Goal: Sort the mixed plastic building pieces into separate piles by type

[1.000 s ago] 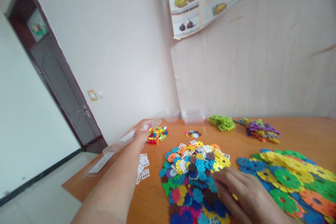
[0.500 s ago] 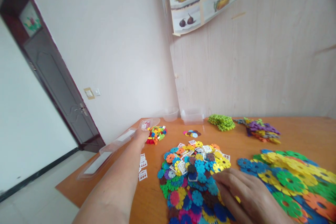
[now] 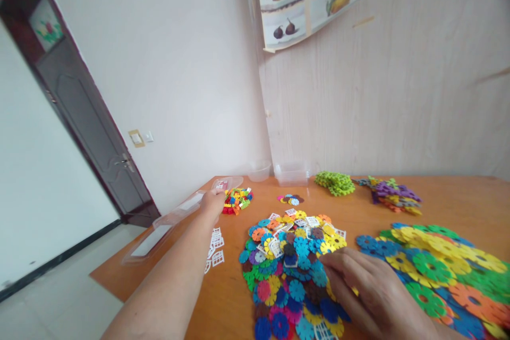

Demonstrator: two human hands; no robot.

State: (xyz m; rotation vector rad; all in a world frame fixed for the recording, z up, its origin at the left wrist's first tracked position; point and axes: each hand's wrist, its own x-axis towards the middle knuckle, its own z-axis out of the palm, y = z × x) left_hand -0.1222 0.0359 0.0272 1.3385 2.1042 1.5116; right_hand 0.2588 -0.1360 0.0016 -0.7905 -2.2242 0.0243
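Observation:
My left hand (image 3: 213, 203) is stretched far out over the table, beside the left edge of a heap of small red, yellow, green and blue blocks (image 3: 238, 201). Its fingertips point away and are hidden. Below it, white window-frame pieces (image 3: 217, 258) lie beside my forearm. Over the right side of a large pile of colourful notched plastic discs (image 3: 297, 289), my right hand (image 3: 358, 284) has its fingers bent and pressed together. Whatever is between them cannot be made out. More white window-frame pieces (image 3: 274, 247) are mixed among the discs.
Larger flower-shaped discs (image 3: 432, 271) spread at the right. Behind are green interlocking pieces (image 3: 334, 183), purple pieces (image 3: 396, 194), a few small discs (image 3: 292, 200) and a clear box (image 3: 292, 175) with a round tub (image 3: 259, 171). Clear lids (image 3: 151, 241) line the left table edge.
My left hand has drawn back slightly from the blocks and to the left, uncovering more of the white pieces. The right hand stays over the discs. The view has shifted a little.

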